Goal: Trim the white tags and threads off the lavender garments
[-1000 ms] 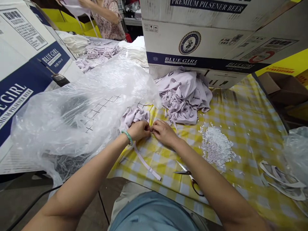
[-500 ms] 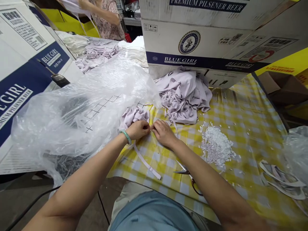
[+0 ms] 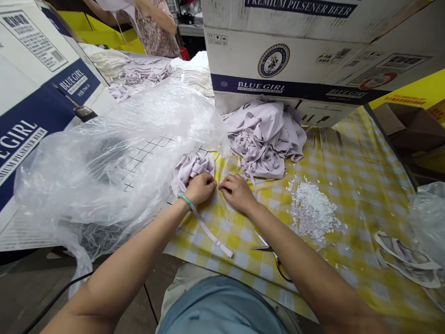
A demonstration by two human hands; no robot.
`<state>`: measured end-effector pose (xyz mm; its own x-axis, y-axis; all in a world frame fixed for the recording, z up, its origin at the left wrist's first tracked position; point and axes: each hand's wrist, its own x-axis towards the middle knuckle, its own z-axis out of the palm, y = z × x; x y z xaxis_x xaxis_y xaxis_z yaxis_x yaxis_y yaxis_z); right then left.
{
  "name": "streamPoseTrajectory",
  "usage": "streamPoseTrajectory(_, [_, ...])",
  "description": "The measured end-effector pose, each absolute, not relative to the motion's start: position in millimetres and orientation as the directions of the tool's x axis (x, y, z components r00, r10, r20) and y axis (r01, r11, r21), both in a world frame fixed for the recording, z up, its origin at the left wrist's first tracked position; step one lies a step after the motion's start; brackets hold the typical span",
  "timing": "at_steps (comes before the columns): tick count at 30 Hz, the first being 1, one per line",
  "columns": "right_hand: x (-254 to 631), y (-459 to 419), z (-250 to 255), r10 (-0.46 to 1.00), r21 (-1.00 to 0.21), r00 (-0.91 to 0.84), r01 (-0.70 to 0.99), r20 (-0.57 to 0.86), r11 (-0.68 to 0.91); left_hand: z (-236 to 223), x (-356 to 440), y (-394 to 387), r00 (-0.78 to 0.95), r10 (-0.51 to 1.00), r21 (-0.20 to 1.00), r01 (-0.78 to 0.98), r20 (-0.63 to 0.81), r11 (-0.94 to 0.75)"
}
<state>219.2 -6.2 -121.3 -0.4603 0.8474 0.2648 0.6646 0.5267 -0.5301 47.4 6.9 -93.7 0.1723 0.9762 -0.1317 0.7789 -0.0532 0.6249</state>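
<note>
My left hand (image 3: 201, 187) is closed in a pinch against a small bundle of lilac fabric (image 3: 192, 168); what its fingertips grip is too small to make out. A thin lilac strap (image 3: 212, 236) runs out from beneath that wrist, which wears a green bangle. Facing it across a narrow gap, my right hand (image 3: 238, 191) is also pinched, and I cannot tell what it holds. Scissors (image 3: 267, 248) lie on the table, partly under my right forearm. Behind my right hand rests a larger heap of lilac fabric pieces (image 3: 266, 139).
Clear plastic sheeting (image 3: 86, 171) spreads over the left side. Beer cartons (image 3: 278, 60) stand behind and at left. Small white scraps (image 3: 313, 208) are piled on the yellow checked tablecloth (image 3: 368, 195). White straps (image 3: 406, 260) lie at right. Another person (image 3: 156, 32) handles fabric at the back.
My fingertips, which met before, now stand slightly apart, the left hand having shifted a little left. The bangle's position on the wrist has changed. The other person's arms have moved.
</note>
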Motion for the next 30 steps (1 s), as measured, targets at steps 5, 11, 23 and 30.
streamPoseTrajectory(5, [225.6,-12.1,-116.4,0.819,-0.442,-0.504,0.690,0.275,0.573,-95.5,54.8,0.5,0.087,0.992,0.616,0.788,-0.086,-0.016])
streamPoseTrajectory(11, [229.3,-26.9,-104.0,0.767,-0.155,-0.606,0.754,0.210,0.639,-94.9,55.3,-2.9,0.087,0.993,0.616,0.788,-0.082,-0.018])
streamPoseTrajectory(23, [226.6,-40.5,-98.4,0.802,-0.123,-0.576,0.795,0.155,0.595,-78.5,46.6,2.4,0.243,0.961,0.593,0.796,-0.135,-0.118])
streamPoseTrajectory(30, [216.8,-46.3,-93.2,0.844,-0.215,-0.521,0.816,0.128,0.537,-81.0,43.2,-4.1,0.266,0.962,0.728,0.673,-0.070,-0.133])
